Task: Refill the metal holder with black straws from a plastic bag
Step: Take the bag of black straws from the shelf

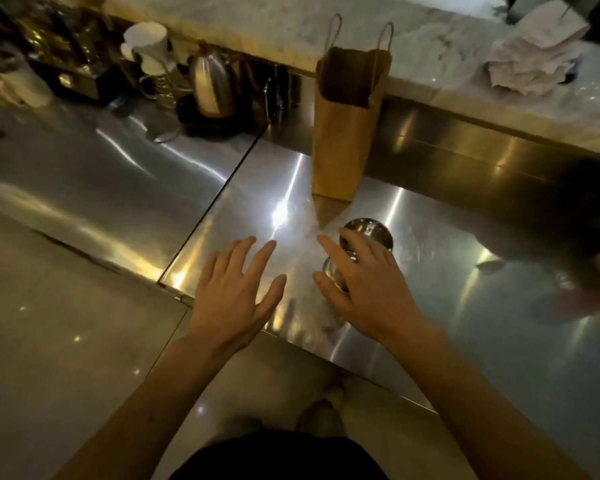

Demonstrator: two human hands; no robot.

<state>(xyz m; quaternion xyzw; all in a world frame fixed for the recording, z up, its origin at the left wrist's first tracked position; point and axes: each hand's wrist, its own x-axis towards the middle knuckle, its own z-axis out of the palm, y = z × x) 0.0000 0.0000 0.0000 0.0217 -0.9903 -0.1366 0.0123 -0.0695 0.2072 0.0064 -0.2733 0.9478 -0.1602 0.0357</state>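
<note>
The shiny metal holder (pixel 368 232) stands on the steel counter (pixel 465 306) just in front of a brown paper bag. My right hand (pixel 364 289) lies over its near side with fingers spread and fairly straight. Part of the holder shows between the thumb and index finger, and the hand hides the rest of its body. My left hand (pixel 232 292) hovers flat over the counter edge to the left of the holder, fingers spread, holding nothing. No black straws are in view. A faint hazy film lies on the counter between my hands; I cannot tell what it is.
The brown paper bag (pixel 343 133) with handles stands upright behind the holder. At the back left are a steel kettle (pixel 212 88), a white cup (pixel 146 43) and dark equipment. Crumpled paper (pixel 534 60) lies on the marble ledge at the back right. The floor is below left.
</note>
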